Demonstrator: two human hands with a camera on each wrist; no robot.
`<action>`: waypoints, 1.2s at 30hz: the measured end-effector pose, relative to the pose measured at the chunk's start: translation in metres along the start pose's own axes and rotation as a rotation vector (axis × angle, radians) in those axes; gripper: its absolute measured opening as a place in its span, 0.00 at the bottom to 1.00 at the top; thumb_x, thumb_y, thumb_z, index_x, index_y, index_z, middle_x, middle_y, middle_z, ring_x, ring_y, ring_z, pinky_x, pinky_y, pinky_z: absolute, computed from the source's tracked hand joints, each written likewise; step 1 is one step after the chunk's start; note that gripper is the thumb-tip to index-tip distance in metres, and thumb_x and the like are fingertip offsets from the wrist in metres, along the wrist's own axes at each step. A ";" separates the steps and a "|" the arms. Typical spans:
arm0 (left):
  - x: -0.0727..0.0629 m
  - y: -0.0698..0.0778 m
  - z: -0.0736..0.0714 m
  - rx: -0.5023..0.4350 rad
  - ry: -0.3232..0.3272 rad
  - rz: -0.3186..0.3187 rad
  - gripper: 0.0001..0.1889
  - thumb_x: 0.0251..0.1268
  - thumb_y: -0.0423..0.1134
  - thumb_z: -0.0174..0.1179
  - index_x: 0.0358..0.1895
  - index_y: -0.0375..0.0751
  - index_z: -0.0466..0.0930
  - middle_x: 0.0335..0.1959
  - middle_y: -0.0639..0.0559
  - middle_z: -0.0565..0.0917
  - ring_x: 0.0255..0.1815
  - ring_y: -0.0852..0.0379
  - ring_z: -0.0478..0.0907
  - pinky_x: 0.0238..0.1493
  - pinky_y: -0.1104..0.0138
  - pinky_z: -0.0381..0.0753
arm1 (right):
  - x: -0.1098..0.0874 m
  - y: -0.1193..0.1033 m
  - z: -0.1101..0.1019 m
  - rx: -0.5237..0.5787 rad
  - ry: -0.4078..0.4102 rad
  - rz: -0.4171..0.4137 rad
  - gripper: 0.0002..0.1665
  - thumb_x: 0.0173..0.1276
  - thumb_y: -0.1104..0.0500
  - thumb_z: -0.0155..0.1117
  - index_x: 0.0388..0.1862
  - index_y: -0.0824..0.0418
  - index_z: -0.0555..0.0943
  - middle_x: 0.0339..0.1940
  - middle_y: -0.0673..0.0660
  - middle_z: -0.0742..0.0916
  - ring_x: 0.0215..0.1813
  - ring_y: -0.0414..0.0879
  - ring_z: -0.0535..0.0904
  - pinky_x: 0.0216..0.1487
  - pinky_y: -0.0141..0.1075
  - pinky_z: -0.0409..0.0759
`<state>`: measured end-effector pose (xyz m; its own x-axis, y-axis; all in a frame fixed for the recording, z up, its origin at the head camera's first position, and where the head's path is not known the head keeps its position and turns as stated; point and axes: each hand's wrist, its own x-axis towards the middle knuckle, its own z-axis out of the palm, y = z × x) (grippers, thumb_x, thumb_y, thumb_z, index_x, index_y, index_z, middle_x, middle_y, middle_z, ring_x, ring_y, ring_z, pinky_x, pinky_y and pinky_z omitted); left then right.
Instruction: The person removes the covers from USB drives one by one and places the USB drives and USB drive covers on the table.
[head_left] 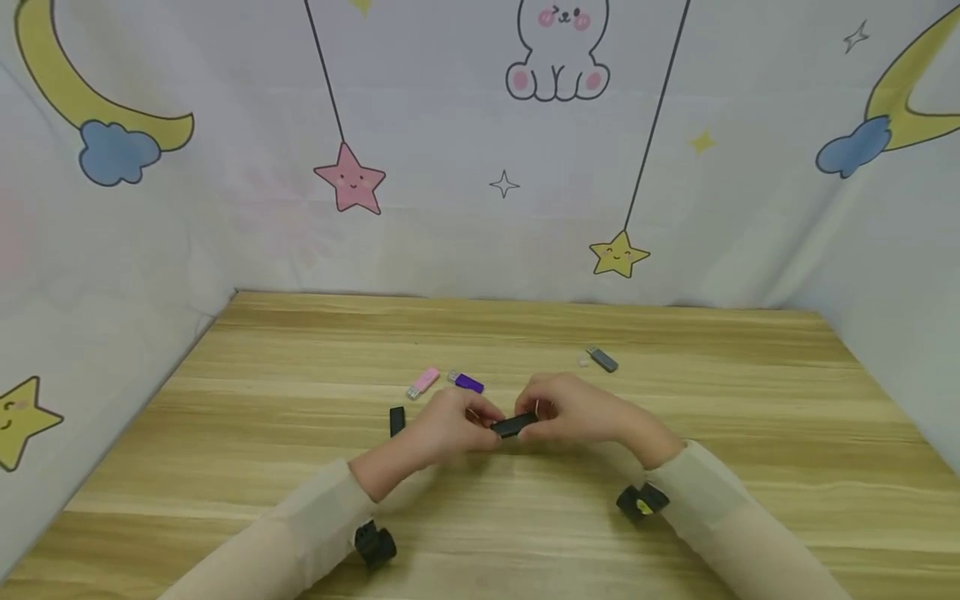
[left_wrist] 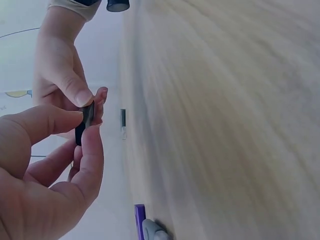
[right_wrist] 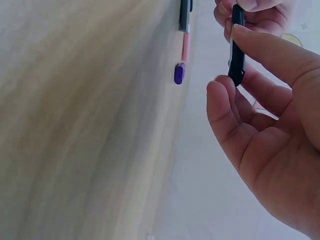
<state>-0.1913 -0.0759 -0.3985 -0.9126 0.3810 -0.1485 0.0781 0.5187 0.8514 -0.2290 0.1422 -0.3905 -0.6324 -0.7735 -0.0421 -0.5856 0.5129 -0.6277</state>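
Both hands hold a black USB stick (head_left: 514,425) between them, above the middle of the table. My left hand (head_left: 450,421) pinches its left end with thumb and fingers, and my right hand (head_left: 577,410) grips the right end. Seen from the left wrist, the black stick (left_wrist: 79,134) lies between both sets of fingertips. In the right wrist view its dark casing (right_wrist: 238,57) runs lengthwise from one hand to the other. Whether a cap is on it cannot be made out.
Just beyond the hands lie a pink USB stick (head_left: 423,382) and a purple one (head_left: 469,383). A grey USB stick (head_left: 603,359) lies farther right, beside a small clear piece (head_left: 582,361). Another black item (head_left: 397,419) is partly behind my left wrist.
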 end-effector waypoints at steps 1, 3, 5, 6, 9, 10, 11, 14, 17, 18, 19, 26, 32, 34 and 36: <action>0.000 0.001 -0.001 -0.008 0.000 0.005 0.12 0.49 0.27 0.67 0.40 0.34 0.86 0.29 0.51 0.82 0.30 0.60 0.77 0.32 0.69 0.77 | -0.001 -0.001 -0.001 0.009 0.004 0.003 0.08 0.63 0.55 0.69 0.39 0.55 0.82 0.34 0.46 0.80 0.32 0.38 0.73 0.34 0.31 0.74; 0.000 0.002 -0.001 -0.028 0.001 0.013 0.12 0.49 0.27 0.67 0.40 0.34 0.86 0.29 0.51 0.82 0.30 0.60 0.77 0.32 0.70 0.77 | -0.002 -0.002 -0.002 0.029 0.013 0.010 0.08 0.63 0.56 0.69 0.40 0.56 0.82 0.33 0.46 0.80 0.31 0.38 0.73 0.33 0.31 0.73; 0.000 0.003 -0.002 -0.047 0.005 0.021 0.12 0.49 0.27 0.67 0.39 0.34 0.86 0.31 0.51 0.82 0.31 0.60 0.76 0.32 0.70 0.76 | -0.003 -0.003 -0.003 0.051 0.021 0.023 0.09 0.63 0.56 0.69 0.40 0.56 0.82 0.32 0.46 0.80 0.30 0.38 0.73 0.32 0.31 0.73; 0.000 0.004 -0.002 -0.062 0.007 0.023 0.12 0.49 0.26 0.66 0.40 0.35 0.86 0.32 0.50 0.82 0.31 0.59 0.76 0.33 0.70 0.76 | -0.004 -0.004 -0.003 0.063 0.026 0.027 0.09 0.63 0.56 0.69 0.40 0.56 0.82 0.31 0.46 0.81 0.30 0.39 0.73 0.32 0.31 0.73; 0.000 0.005 -0.002 -0.106 0.011 0.030 0.12 0.50 0.26 0.65 0.41 0.34 0.86 0.35 0.49 0.82 0.33 0.59 0.76 0.33 0.69 0.76 | -0.005 -0.005 -0.005 0.089 0.038 0.030 0.09 0.64 0.56 0.68 0.42 0.57 0.82 0.31 0.46 0.81 0.31 0.39 0.74 0.34 0.31 0.75; 0.000 0.006 -0.002 -0.117 0.011 0.035 0.12 0.51 0.26 0.65 0.41 0.34 0.86 0.35 0.49 0.83 0.33 0.58 0.77 0.33 0.69 0.76 | -0.005 -0.004 -0.005 0.094 0.043 0.030 0.10 0.64 0.56 0.68 0.42 0.57 0.82 0.31 0.46 0.82 0.31 0.39 0.75 0.34 0.31 0.75; 0.001 0.006 -0.002 -0.128 0.012 0.039 0.12 0.51 0.27 0.65 0.42 0.34 0.86 0.36 0.48 0.83 0.34 0.58 0.77 0.34 0.69 0.76 | -0.006 -0.004 -0.005 0.097 0.048 0.027 0.10 0.64 0.56 0.68 0.42 0.57 0.82 0.32 0.46 0.82 0.31 0.39 0.75 0.35 0.32 0.76; 0.002 0.007 0.000 -0.140 0.013 0.065 0.12 0.54 0.27 0.64 0.44 0.33 0.85 0.35 0.47 0.84 0.33 0.58 0.78 0.34 0.69 0.77 | -0.008 -0.003 -0.006 0.101 0.070 0.012 0.10 0.64 0.57 0.68 0.43 0.58 0.82 0.32 0.46 0.83 0.31 0.38 0.75 0.35 0.32 0.76; 0.004 0.007 0.002 -0.150 0.018 0.087 0.12 0.55 0.26 0.64 0.44 0.32 0.84 0.35 0.47 0.84 0.33 0.59 0.78 0.33 0.69 0.77 | -0.010 -0.002 -0.006 0.106 0.090 0.001 0.11 0.64 0.57 0.68 0.43 0.58 0.82 0.32 0.46 0.84 0.31 0.38 0.75 0.35 0.32 0.76; 0.004 0.007 0.003 -0.154 0.019 0.091 0.12 0.55 0.26 0.64 0.44 0.32 0.84 0.35 0.46 0.85 0.33 0.59 0.78 0.33 0.69 0.77 | -0.011 -0.002 -0.006 0.109 0.095 0.000 0.10 0.64 0.57 0.68 0.43 0.58 0.82 0.33 0.46 0.84 0.31 0.38 0.75 0.34 0.32 0.77; 0.005 0.007 0.003 -0.161 0.020 0.094 0.12 0.55 0.26 0.64 0.44 0.31 0.84 0.35 0.46 0.85 0.33 0.59 0.78 0.33 0.69 0.76 | -0.012 -0.002 -0.006 0.110 0.100 -0.001 0.11 0.64 0.57 0.68 0.44 0.58 0.82 0.33 0.46 0.84 0.31 0.38 0.75 0.35 0.32 0.77; 0.006 0.007 0.006 -0.166 0.029 0.101 0.13 0.54 0.26 0.63 0.44 0.31 0.84 0.35 0.46 0.84 0.33 0.59 0.78 0.34 0.70 0.76 | -0.016 -0.001 -0.004 0.104 0.128 -0.002 0.11 0.65 0.58 0.68 0.45 0.60 0.81 0.32 0.47 0.84 0.30 0.37 0.75 0.33 0.31 0.77; 0.005 0.006 0.007 -0.179 0.023 0.085 0.13 0.55 0.26 0.63 0.45 0.31 0.84 0.35 0.46 0.84 0.34 0.60 0.77 0.35 0.70 0.77 | -0.018 0.001 0.000 0.105 0.139 -0.014 0.12 0.65 0.59 0.67 0.45 0.62 0.81 0.33 0.48 0.83 0.32 0.37 0.74 0.34 0.31 0.76; 0.005 0.004 0.007 -0.183 0.023 0.082 0.13 0.56 0.26 0.63 0.45 0.31 0.83 0.36 0.46 0.84 0.34 0.59 0.77 0.36 0.70 0.77 | -0.018 0.002 0.002 0.120 0.139 -0.012 0.12 0.66 0.59 0.66 0.46 0.63 0.81 0.33 0.49 0.84 0.33 0.37 0.75 0.34 0.31 0.77; 0.005 0.002 0.007 -0.187 0.025 0.083 0.13 0.56 0.26 0.63 0.46 0.31 0.83 0.36 0.46 0.84 0.35 0.59 0.77 0.36 0.69 0.78 | -0.018 0.002 0.004 0.142 0.139 -0.003 0.12 0.66 0.59 0.66 0.46 0.63 0.81 0.34 0.50 0.84 0.33 0.37 0.75 0.34 0.31 0.77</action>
<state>-0.1926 -0.0675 -0.4011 -0.9160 0.3961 -0.0632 0.0796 0.3340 0.9392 -0.2167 0.1555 -0.3937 -0.7003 -0.7112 0.0612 -0.5163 0.4455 -0.7314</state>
